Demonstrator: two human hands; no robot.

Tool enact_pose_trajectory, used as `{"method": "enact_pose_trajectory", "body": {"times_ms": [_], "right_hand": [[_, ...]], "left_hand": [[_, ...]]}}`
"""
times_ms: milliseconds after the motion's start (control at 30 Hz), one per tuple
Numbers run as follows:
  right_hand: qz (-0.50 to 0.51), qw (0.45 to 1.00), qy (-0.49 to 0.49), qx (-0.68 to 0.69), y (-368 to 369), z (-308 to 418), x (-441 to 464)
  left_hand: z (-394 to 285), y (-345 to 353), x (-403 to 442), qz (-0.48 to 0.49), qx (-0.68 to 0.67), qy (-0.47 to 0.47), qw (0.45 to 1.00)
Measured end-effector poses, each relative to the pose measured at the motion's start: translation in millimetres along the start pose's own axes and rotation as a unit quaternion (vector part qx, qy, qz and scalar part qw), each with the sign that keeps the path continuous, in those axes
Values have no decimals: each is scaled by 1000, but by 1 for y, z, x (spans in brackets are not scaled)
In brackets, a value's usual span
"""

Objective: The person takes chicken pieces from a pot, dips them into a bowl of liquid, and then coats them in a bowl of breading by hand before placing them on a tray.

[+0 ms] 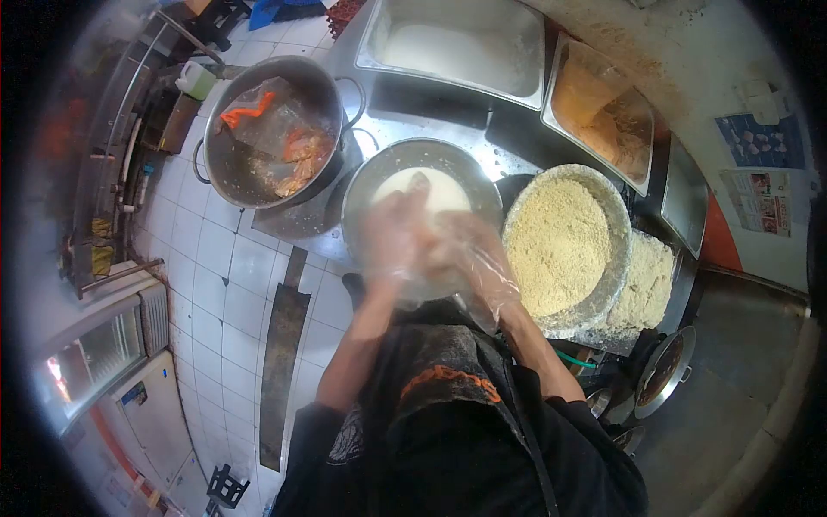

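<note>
A round metal bowl (488,177) of milky white liquid (448,188) stands in front of me on the metal table. My left hand (394,237) and my right hand (469,252) are close together over its near side. Both wear clear plastic gloves and are smeared by motion, so their fingers do not show clearly. Between them a small pinkish-brown shape (419,183) juts up over the liquid; its kind is unclear. To the right of my right hand sits a floury basin (622,228) full of pale yellow crumbs (556,241).
At left stands a large two-handled pot (207,146) holding orange-red pieces and clear plastic. Behind the bowl are a steel tray (366,47) of white stuff and a tray of orange-brown powder (603,116). More crumbs (646,280) lie right of the basin, near a pan (668,370).
</note>
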State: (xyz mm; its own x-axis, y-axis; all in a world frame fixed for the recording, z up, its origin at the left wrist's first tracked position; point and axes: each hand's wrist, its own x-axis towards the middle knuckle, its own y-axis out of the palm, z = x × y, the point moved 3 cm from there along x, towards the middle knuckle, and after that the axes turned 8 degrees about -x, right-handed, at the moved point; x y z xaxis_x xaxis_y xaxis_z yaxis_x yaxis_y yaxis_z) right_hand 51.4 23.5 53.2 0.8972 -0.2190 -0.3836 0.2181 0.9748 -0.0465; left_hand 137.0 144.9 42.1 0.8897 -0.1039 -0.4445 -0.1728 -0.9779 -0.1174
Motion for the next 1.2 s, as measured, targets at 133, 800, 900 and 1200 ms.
{"method": "enact_pose_trajectory", "body": {"times_ms": [133, 800, 900, 1200], "right_hand": [[53, 996, 6, -73, 3, -2, -8], [-2, 940, -49, -339, -25, -1, -1], [34, 988, -22, -150, -14, 13, -1], [109, 991, 73, -33, -16, 4, 6]], "left_hand": [[15, -3, 8, -109, -4, 22, 994], [24, 5, -16, 250, -81, 64, 963], [25, 1, -17, 81, -108, 169, 976], [13, 2, -38, 36, -134, 69, 988]]}}
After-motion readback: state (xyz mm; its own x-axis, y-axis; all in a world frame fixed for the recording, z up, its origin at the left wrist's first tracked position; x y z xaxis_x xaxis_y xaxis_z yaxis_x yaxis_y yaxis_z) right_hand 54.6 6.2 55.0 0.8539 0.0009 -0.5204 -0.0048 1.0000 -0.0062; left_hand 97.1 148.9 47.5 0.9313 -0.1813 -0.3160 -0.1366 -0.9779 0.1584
